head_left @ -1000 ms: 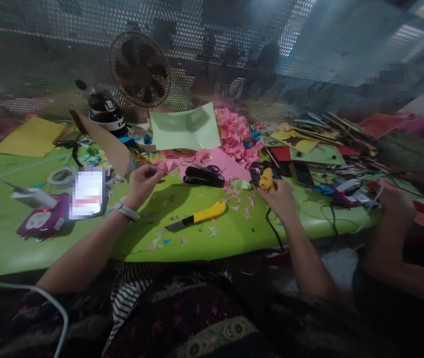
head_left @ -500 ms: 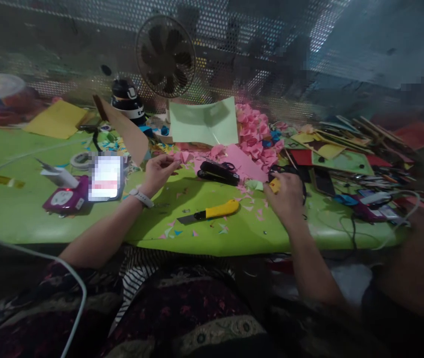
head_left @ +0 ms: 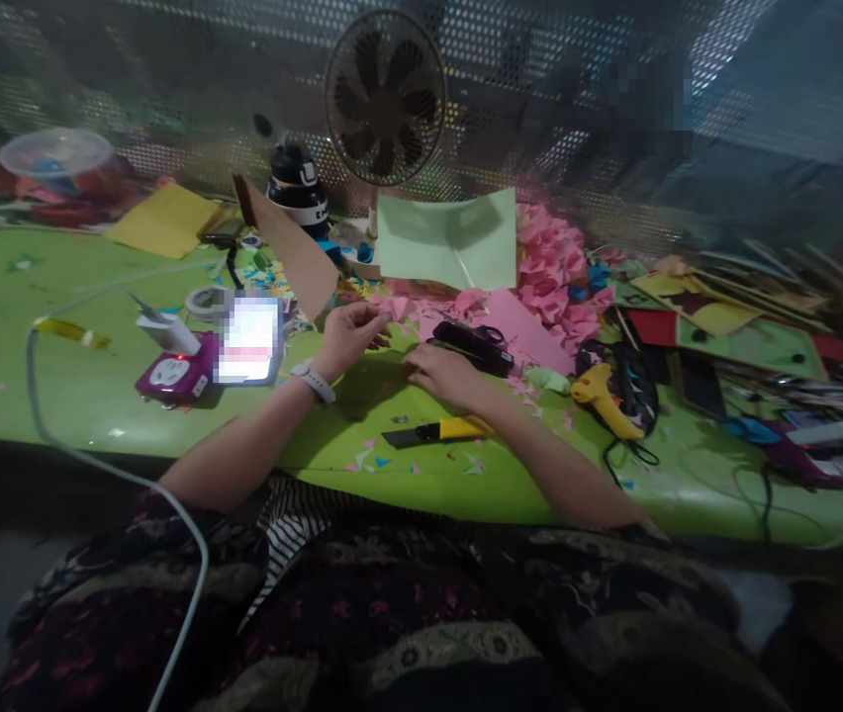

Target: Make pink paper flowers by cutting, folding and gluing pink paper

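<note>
My left hand (head_left: 351, 334), with a pale watch on its wrist, hovers at the edge of the pink paper bits. Its fingers are curled with the tips close together; whatever they pinch is too small to make out. Facing it, my right hand (head_left: 442, 376) reaches across the green table, fingers loosely stretched and nothing visible in them. Just beyond its knuckles lies a black stapler (head_left: 472, 348). Below the right wrist is a yellow utility knife (head_left: 458, 427), its handle partly covered by the forearm. A yellow glue gun (head_left: 609, 400) rests farther right on a dark patterned item.
A folded light green sheet (head_left: 447, 237) stands before a pink paper pile (head_left: 551, 257). Left are a lit phone (head_left: 247, 341), a purple power socket (head_left: 176, 376) and a white cable (head_left: 95, 455). A fan (head_left: 387, 99) and a dark bottle (head_left: 299, 198) stand behind. Paper scraps litter the table.
My right hand has left the glue gun and moved left toward my left hand. The left hand keeps its curled pose. The camera view has turned a little left.
</note>
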The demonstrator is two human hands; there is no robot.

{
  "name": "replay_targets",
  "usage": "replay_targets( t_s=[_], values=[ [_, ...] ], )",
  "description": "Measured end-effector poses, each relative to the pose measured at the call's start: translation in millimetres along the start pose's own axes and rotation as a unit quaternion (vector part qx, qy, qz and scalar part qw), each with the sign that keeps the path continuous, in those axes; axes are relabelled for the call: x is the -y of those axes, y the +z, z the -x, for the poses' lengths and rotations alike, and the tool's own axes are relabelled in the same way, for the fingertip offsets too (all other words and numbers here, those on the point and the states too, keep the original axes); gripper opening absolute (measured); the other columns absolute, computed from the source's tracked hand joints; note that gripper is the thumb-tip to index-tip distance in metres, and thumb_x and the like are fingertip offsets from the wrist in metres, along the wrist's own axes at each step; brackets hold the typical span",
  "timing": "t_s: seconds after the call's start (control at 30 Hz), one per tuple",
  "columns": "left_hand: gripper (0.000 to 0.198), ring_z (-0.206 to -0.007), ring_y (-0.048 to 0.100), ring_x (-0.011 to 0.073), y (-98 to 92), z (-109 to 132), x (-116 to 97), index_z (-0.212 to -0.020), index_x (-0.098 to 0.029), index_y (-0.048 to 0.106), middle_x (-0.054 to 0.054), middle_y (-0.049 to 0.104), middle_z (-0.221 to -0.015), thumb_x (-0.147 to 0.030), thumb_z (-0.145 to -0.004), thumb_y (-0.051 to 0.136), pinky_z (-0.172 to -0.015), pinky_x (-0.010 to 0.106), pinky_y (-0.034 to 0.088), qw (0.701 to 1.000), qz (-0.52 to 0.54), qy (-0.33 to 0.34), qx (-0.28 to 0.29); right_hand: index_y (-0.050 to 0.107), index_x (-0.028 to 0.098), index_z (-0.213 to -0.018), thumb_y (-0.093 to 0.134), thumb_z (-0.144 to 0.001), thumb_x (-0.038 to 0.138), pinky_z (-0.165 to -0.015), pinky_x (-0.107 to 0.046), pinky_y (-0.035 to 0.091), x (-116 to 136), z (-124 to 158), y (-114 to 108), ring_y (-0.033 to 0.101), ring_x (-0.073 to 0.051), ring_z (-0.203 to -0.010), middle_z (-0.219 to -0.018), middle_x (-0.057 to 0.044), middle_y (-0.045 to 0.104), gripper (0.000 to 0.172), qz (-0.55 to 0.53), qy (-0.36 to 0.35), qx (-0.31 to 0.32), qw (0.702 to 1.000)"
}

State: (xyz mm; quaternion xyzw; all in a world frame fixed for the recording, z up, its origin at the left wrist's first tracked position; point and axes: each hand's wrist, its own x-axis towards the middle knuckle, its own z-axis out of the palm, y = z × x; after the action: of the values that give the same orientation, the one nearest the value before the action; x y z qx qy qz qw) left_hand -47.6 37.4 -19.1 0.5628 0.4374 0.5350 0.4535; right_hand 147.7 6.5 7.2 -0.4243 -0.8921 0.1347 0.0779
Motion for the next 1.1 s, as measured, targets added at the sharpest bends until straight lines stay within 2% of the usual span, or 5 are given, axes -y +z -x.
replay_targets(
  t_s=[0.17, 0.3, 0.43, 0.57, 1.1],
  values=[
    [0.034, -0.057, 0.069, 0.0156, 1.2, 2, -3, -0.077, -0.014, 0.067, 0.007, 0.071, -0.070, -0.047, -0.078, 0.076, -0.050, 0.025, 0.054, 1.000, 0.008, -0.015, -0.001, 0.070, 0.016, -0.090, 0.061, -0.089, 0.014, -0.076, -0.033, 0.045, -1, 3, 5, 0.061, -0.020, -0.088, -0.099, -0.009, 0.069, 0.009, -0.045, 0.012, -0.010, 0.999],
    [0.035, -0.066, 0.072, 0.0166, 6.3, 9, -8, -0.081, -0.015, 0.067, 0.007, 0.074, -0.077, -0.048, -0.077, 0.077, -0.056, 0.025, 0.057, 0.998, 0.047, -0.045, 0.006, 0.070, 0.017, -0.085, 0.061, -0.085, 0.016, -0.076, -0.034, 0.049, -3, 6, 0, 0.064, -0.019, -0.081, -0.090, -0.007, 0.071, 0.009, -0.148, 0.055, -0.087, 0.984],
    [0.041, -0.073, 0.073, 0.0180, 14.1, 16, -10, -0.083, -0.015, 0.065, 0.006, 0.074, -0.080, -0.053, -0.074, 0.078, -0.061, 0.027, 0.058, 0.995, 0.084, -0.048, 0.011, 0.068, 0.018, -0.083, 0.066, -0.081, 0.025, -0.075, -0.037, 0.055, -5, 9, -6, 0.067, -0.018, -0.072, -0.082, -0.004, 0.071, 0.008, -0.324, 0.120, -0.150, 0.926],
    [0.042, -0.077, 0.074, 0.0176, 18.8, 20, -11, -0.085, -0.016, 0.064, 0.005, 0.074, -0.083, -0.052, -0.072, 0.080, -0.062, 0.025, 0.056, 0.993, 0.113, -0.046, 0.010, 0.064, 0.019, -0.088, 0.075, -0.074, 0.029, -0.074, -0.038, 0.061, -5, 10, -11, 0.068, -0.018, -0.077, -0.084, -0.004, 0.069, 0.022, -0.429, 0.130, -0.180, 0.876],
    [0.037, -0.083, 0.072, 0.0166, 21.1, 25, -12, -0.092, -0.015, 0.067, 0.006, 0.073, -0.090, -0.034, -0.066, 0.086, -0.083, 0.034, 0.060, 0.991, 0.110, -0.001, 0.080, 0.053, 0.022, -0.090, 0.078, -0.068, 0.036, -0.066, -0.034, 0.063, -7, 7, -8, 0.065, -0.015, -0.069, -0.074, 0.002, 0.063, 0.037, -0.472, 0.123, -0.186, 0.853]
  ],
)
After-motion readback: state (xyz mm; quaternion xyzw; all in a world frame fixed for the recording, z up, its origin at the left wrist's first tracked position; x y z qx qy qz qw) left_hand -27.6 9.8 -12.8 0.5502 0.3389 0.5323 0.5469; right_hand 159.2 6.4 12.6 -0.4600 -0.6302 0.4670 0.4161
